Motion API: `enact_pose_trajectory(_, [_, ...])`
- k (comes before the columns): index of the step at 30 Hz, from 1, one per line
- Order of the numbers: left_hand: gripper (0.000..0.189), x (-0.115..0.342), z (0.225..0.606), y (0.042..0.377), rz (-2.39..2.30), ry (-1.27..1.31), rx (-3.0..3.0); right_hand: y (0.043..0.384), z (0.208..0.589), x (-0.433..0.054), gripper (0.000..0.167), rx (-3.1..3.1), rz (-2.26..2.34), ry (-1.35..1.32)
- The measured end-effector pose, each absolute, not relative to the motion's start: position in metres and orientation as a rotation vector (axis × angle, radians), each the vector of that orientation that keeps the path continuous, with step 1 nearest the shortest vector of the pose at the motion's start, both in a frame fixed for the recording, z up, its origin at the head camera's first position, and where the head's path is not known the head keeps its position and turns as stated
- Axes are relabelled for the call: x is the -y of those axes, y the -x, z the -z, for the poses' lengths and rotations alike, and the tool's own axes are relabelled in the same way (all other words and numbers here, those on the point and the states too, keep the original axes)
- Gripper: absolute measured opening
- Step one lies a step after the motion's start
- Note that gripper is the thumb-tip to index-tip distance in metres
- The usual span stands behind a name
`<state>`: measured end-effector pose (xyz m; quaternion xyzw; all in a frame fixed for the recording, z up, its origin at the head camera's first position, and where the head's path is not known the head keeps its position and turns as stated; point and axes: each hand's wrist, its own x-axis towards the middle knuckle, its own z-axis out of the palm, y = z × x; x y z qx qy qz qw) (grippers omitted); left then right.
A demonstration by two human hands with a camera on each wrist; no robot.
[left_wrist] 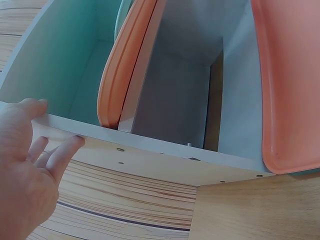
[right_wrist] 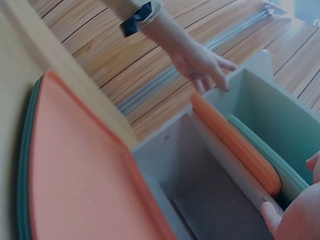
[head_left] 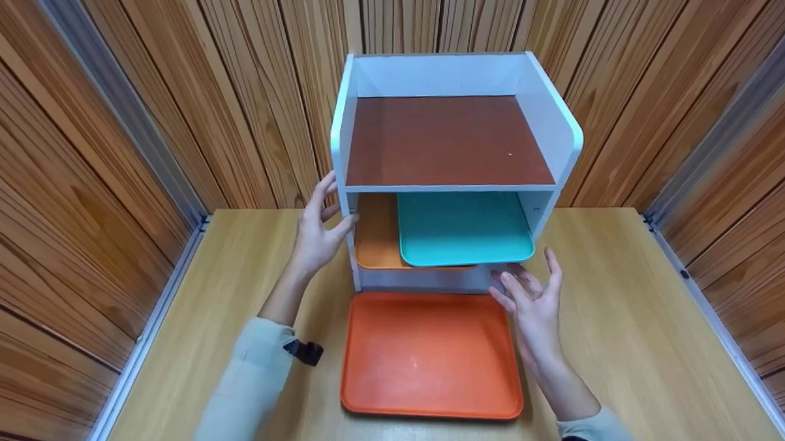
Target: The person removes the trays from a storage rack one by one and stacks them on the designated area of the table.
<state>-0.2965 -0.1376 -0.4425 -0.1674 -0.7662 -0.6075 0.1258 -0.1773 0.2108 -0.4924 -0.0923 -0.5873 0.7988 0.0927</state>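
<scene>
A white shelf unit [head_left: 442, 140] with a brown top board stands at the back of the table. My left hand [head_left: 318, 236] holds its left side panel, thumb at the front edge and fingers along the outside, as the left wrist view shows. On the middle level lies an orange tray [head_left: 376, 234], with a turquoise tray [head_left: 468, 227] over its right part. Near that tray's front right corner is my right hand [head_left: 536, 310], fingers spread, holding nothing. A red-orange tray [head_left: 430, 356] lies flat in front of the unit; a dark green tray [right_wrist: 24, 165] shows beneath it.
Under the middle board is a grey lower compartment [left_wrist: 175, 100]. Wood-grain panels [head_left: 71, 192] with metal rails [head_left: 154, 320] enclose the table [head_left: 632, 343] on the left, back and right.
</scene>
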Motion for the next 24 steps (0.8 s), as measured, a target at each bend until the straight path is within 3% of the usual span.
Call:
enact_pose_trajectory(9, [0.078,0.140,0.445,0.295,1.775,0.484,2.231,0.188,0.484,-0.194,0.081,1.572,-2.397,0.284])
enact_pose_trajectory(24, [0.078,0.138,0.445,0.298,1.778,0.518,2.199,0.207,0.487,-0.186,0.078,1.428,-2.376,0.371])
